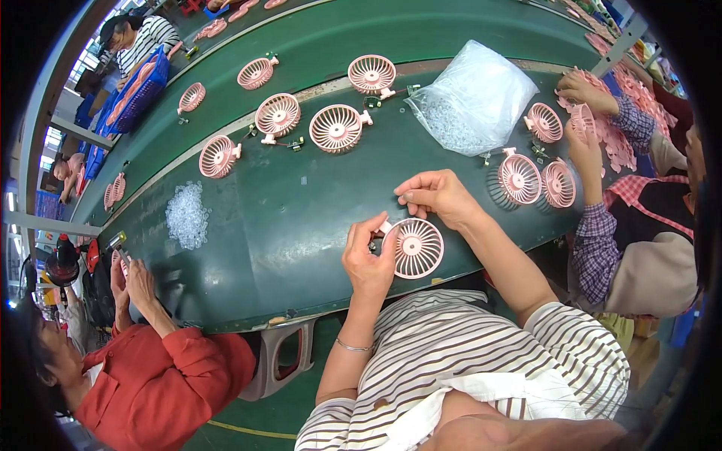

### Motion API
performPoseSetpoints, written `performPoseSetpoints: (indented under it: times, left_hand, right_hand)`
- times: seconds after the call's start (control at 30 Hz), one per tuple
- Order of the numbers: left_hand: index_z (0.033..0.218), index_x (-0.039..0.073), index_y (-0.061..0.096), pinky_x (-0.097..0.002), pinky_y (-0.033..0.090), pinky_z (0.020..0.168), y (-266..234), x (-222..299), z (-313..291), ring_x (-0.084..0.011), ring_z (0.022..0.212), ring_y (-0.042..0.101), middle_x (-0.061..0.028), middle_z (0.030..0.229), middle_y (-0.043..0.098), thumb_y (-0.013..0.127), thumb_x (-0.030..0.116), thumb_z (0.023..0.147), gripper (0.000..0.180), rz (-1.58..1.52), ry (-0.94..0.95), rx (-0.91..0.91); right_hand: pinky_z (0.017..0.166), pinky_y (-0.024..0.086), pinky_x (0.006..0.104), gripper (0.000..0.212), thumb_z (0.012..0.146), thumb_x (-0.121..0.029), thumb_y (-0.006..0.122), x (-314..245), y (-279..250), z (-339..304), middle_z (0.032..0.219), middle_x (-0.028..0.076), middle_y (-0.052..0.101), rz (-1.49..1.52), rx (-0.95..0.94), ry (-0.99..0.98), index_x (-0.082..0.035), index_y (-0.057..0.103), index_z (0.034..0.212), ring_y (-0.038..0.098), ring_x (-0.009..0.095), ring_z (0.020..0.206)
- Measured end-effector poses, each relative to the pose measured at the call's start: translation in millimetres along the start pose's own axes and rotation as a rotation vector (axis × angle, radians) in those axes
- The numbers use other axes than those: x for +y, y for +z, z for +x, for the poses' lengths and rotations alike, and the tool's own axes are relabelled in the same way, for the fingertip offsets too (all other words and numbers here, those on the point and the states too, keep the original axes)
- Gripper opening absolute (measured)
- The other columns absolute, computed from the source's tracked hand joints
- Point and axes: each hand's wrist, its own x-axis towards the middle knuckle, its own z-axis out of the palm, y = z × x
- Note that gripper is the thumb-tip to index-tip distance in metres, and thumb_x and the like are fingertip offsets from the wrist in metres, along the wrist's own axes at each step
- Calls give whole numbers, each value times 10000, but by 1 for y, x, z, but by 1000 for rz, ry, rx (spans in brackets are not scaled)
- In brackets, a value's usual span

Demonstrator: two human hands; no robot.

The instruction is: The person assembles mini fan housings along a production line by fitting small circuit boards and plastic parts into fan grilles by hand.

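Note:
My left hand (pixel 368 261) grips a pink round fan grille (pixel 418 249) by its short white neck, close to the near edge of the green work surface. The slatted round side of the grille faces up. Just above it, my right hand (pixel 445 198) has thumb and forefinger pinched together. Whatever is between those fingertips, if anything, is too small to make out. Farther off lie more pink fan grilles (pixel 336 128), some with small green circuit boards and wires (pixel 295 143) at their necks.
A clear plastic bag (pixel 474 98) of small transparent parts lies beyond my right hand. A loose pile of them (pixel 187 216) sits to the left. Co-workers' hands are close by: one pair at left (pixel 135 282), another at right (pixel 585 143) with a grille. A green belt (pixel 316 52) runs behind.

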Motion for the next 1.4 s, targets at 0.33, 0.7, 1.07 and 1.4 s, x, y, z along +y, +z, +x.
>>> performPoseSetpoints:
  times: [0.33,0.7,1.07,1.4]
  left_hand:
    - [922,-6,593,-256,499,747,5,2,3,-148,856,626,-114,956,661,723,-5,759,209,-229,-136,64]
    - [969,22,558,-325,494,786,1,1,-5,-212,861,641,-109,922,666,729,42,728,296,-138,-181,68]
    - [916,77,631,-342,325,879,-8,6,-18,-169,884,535,-22,794,637,777,163,700,275,386,-10,35]
    - [1009,42,641,-344,431,860,6,-5,-14,-204,798,597,-80,804,656,719,33,707,311,-114,-69,18]
  right_hand:
    - [637,453,201,203,814,-42,673,18,34,-26,840,19,650,-303,255,-319,2,671,1012,550,42,722]
    - [671,493,228,120,809,-13,640,10,51,-36,911,72,636,-384,211,-483,5,677,922,611,117,773]
    - [643,487,197,118,830,15,634,24,40,-29,846,57,661,-310,364,-270,32,648,946,604,73,720]
    - [711,526,226,137,810,42,650,13,23,-26,881,107,672,-88,190,-167,60,638,945,642,120,778]
